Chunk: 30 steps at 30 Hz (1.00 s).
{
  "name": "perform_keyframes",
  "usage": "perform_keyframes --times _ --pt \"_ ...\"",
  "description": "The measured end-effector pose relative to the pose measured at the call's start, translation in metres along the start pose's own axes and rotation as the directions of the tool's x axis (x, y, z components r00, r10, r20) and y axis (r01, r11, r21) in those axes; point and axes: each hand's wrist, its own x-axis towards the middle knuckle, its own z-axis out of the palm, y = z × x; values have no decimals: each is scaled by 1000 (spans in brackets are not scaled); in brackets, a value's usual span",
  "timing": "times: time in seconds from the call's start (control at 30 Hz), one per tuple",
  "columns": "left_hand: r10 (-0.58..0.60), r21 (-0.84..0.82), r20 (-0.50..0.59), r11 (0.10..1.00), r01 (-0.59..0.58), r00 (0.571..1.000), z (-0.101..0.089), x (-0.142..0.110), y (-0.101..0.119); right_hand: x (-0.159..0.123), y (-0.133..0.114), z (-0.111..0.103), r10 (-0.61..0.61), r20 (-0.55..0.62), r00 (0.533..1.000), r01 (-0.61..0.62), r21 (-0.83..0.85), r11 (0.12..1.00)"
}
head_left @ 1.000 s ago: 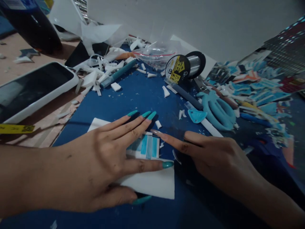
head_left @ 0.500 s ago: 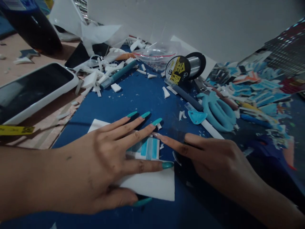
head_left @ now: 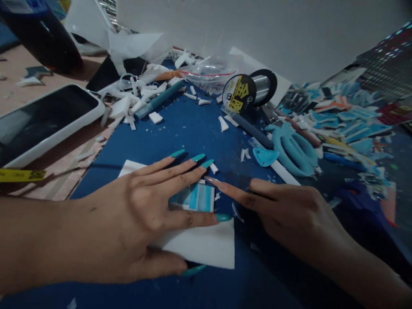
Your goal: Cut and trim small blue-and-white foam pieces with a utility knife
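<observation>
While the left hand [head_left: 144, 214] lies flat, fingers spread and released, over a white sheet [head_left: 206, 244] and blue-striped piece [head_left: 202, 198], the right hand [head_left: 296, 210] extends its index finger near the piece's far corner; its grip cannot be told. Sheet: on blue mat [head_left: 128, 139], long axis far-left to near-right, middle covered. Piece: stripes pointing away, left part hidden. Spool [head_left: 240, 93]: yellow Chinese characters.

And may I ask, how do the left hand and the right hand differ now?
The left hand lies over the white sheet with its fingers spread; the right hand extends one finger. The left hand has teal nails, while the extended finger of the right hand has a pinkish nail. Both hands are bare.
</observation>
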Motion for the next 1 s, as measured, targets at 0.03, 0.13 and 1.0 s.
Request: perform_keyframes --times 0.03,0.13,1.0 --pt "2 1 0 1000 -2 1000 0 1 0 1 0 0 -1 9 1000 1 -12 1000" --pt "1 -16 3 1000 0 1000 -1 2 0 3 -1 -1 6 15 1000 -5 -47 999" --pt "-24 12 14 1000 24 1000 -1 -2 -3 4 -2 -1 34 2 999 -33 -45 998"
